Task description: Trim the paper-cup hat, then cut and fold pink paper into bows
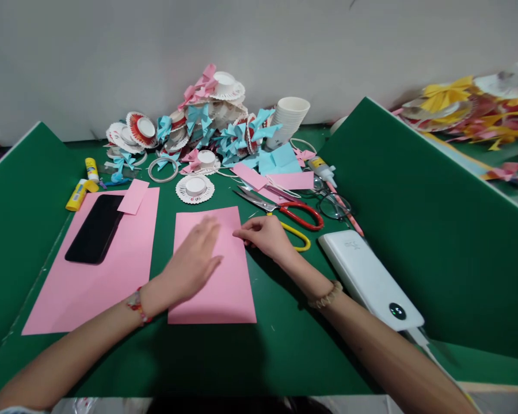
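Note:
A pink sheet of paper (235, 287) lies before me on the green table, its near part slightly curved. My left hand (194, 261) is spread over the sheet with the fingers stretched out and a little blurred; it holds nothing. At the sheet's right edge, my right hand (267, 236) has thumb and forefinger pinched together on the paper. Just beyond that hand lie red-handled scissors (300, 214), and yellow-handled scissors (300, 236) are partly hidden behind it. A larger pink sheet (125, 293) lies to the left, under a black phone (95, 229) and a small pink piece (133, 196).
Glue sticks (76, 195) lie at the left. Behind are a white paper-plate piece (195, 188), a tape roll (163, 169), a heap of paper crafts (198, 123) and stacked paper cups (288, 121). Glasses (334, 205) and a white power bank (371, 279) sit right, beside a green partition (435, 241).

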A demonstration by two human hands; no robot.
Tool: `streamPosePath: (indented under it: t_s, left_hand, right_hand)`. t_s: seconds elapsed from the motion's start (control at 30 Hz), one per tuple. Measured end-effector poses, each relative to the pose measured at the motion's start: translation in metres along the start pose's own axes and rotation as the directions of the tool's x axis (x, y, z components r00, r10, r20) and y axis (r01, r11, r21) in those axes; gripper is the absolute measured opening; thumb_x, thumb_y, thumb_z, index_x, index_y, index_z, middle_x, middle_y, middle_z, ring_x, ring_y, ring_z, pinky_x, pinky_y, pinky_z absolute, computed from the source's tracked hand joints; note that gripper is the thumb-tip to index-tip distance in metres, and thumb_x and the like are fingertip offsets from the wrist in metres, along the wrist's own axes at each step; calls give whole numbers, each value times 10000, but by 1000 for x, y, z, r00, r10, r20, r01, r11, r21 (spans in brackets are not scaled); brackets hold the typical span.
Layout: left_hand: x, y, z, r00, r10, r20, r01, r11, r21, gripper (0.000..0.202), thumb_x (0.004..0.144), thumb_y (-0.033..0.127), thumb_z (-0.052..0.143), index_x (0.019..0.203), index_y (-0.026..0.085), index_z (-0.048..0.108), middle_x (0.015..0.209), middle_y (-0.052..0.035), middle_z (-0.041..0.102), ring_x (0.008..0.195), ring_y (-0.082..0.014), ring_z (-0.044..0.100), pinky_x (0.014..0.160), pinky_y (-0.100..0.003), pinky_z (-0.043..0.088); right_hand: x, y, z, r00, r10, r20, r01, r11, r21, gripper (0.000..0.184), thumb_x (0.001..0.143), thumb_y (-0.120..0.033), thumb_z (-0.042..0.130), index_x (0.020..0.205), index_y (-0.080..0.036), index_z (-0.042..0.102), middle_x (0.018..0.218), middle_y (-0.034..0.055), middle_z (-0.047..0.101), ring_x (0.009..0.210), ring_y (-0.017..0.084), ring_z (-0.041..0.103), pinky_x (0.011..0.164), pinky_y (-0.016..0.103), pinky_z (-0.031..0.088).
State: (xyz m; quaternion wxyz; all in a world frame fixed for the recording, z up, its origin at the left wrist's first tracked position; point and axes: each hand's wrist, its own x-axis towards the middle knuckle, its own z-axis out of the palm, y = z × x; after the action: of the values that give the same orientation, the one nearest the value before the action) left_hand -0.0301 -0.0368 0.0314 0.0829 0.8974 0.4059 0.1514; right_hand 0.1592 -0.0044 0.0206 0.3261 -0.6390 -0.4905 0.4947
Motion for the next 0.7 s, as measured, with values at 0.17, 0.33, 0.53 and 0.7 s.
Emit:
streamPosePath:
  t_s: [0.17, 0.33, 0.53, 0.7]
  left_hand:
    - [37, 16, 29, 985, -49, 168, 46, 999, 23, 769, 913, 515, 317, 1413, -45, 147, 1498, -277, 120, 1413, -313, 53, 1145, -467, 196]
    - [28, -7, 32, 972, -89, 218, 74, 994, 76, 851, 878, 621, 263, 1421, -26, 168, 1510, -251, 104, 1416, -309, 61, 1151, -466, 167]
    - [-11, -44, 11, 964, -180, 198, 133, 964, 229, 712, 931, 489, 241, 1418, -28, 190, 1504, -245, 154, 1410, -316, 124, 1134, -471, 210]
    - [-27, -54, 3, 967, -170, 191, 107, 947, 304, 633, 944, 417, 228, 1426, 7, 199, 1493, -218, 231, 1406, -292, 176, 1113, -482, 245]
  right_hand:
    - [4, 3, -3, 999, 14, 50, -11, 999, -45, 187, 580, -185, 761, 512, -138, 593, 388, -39, 537, 381, 75, 483, 432, 199, 363]
    - [3, 0, -5, 995, 41, 90, -38, 999, -32, 178, 617, -117, 718, 507, -142, 580, 377, -44, 535, 375, 76, 496, 427, 190, 371]
    - [4, 1, -8, 994, 52, 100, -48, 998, -42, 166, 642, -114, 704, 524, -142, 590, 393, -37, 556, 386, 76, 510, 434, 186, 384]
    - [4, 1, -8, 993, 56, 101, -55, 998, -21, 165, 628, -100, 708, 519, -143, 591, 391, -39, 556, 388, 75, 517, 438, 183, 396]
